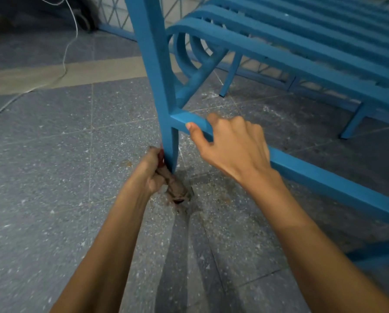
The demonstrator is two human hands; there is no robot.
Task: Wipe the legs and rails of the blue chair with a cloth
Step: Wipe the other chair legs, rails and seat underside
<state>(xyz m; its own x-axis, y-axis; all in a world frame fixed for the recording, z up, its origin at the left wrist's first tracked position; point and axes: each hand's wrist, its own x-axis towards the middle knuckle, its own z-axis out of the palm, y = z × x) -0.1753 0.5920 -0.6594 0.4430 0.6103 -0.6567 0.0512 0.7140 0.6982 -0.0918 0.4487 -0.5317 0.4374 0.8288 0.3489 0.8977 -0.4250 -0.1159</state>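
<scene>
The blue chair [279,53] has a slatted seat at the upper right and a tall front leg [157,75] running down to the floor. A lower rail [324,177] runs from that leg toward the lower right. My right hand [231,145] grips this rail close to the leg, thumb on its near face. My left hand [150,175] holds a brownish cloth [175,188] against the bottom of the leg, just above the floor. Part of the cloth hangs down onto the tiles.
Grey speckled floor tiles [53,166] lie all around, dusty near the leg. A white cord [69,41] trails across the floor at the upper left. Two other chair legs [230,73] stand further back, before a blue lattice fence [114,16].
</scene>
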